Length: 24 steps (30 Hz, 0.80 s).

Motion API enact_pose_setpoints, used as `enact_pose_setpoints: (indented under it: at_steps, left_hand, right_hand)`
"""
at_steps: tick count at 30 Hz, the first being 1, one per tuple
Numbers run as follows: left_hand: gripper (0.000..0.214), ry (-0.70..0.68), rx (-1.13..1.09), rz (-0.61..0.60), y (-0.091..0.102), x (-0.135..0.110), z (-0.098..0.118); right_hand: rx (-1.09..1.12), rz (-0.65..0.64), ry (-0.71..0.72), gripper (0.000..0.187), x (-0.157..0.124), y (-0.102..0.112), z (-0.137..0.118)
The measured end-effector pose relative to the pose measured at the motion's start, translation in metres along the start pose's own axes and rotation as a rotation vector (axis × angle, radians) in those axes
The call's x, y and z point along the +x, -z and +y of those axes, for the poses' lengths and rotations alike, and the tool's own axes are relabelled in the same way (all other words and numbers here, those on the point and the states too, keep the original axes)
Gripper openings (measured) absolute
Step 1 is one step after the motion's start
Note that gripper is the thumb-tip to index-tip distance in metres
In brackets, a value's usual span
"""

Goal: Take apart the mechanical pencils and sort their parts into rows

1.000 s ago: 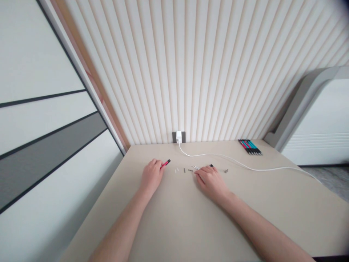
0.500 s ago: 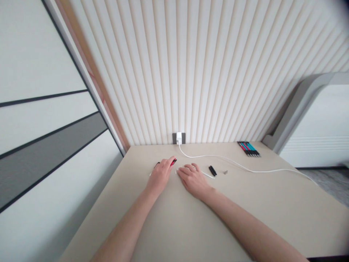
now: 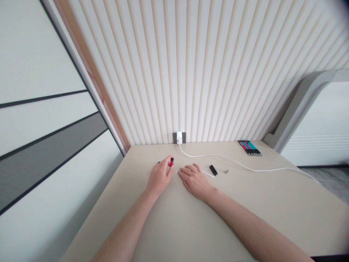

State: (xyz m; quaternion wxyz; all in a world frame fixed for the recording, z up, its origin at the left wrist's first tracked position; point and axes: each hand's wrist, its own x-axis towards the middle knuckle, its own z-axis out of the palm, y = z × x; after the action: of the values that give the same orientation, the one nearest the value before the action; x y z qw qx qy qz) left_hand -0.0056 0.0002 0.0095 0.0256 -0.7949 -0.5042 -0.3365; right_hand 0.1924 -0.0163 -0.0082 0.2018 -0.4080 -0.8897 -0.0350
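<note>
Matte beige tabletop [image 3: 169, 225] under ribbed cream wall slats [image 3: 191, 72]. Below-left of the white charger plug [image 3: 179, 137]: left hand [image 3: 159, 178] pinching a short red pen barrel [image 3: 171, 161]. Below-right: right hand [image 3: 195, 181] flat, open, holding nothing, by a thin white refill [image 3: 209, 175]; glossy black pen pieces [image 3: 213, 170]. Far right: bundled pens [image 3: 250, 147].

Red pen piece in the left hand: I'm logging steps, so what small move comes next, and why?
Probably the right hand, lying open, pinches the thin white refill beside it and brings it to the red pen piece that the left hand holds.
</note>
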Motion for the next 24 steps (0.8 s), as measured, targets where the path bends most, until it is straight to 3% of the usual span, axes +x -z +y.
enact_pose_setpoints:
  at_steps: [8,24]
  left_hand:
    - [0.032,0.049,0.004,0.038,-0.001,-0.002,0.001]
    - [0.038,-0.06,-0.028,-0.08,-0.001,-0.002,0.0]
  right_hand:
    - [-0.022,0.013,-0.019,0.025,-0.008,-0.002,0.004]
    - [-0.029,-0.008,-0.039,0.023,-0.011,0.007,0.009]
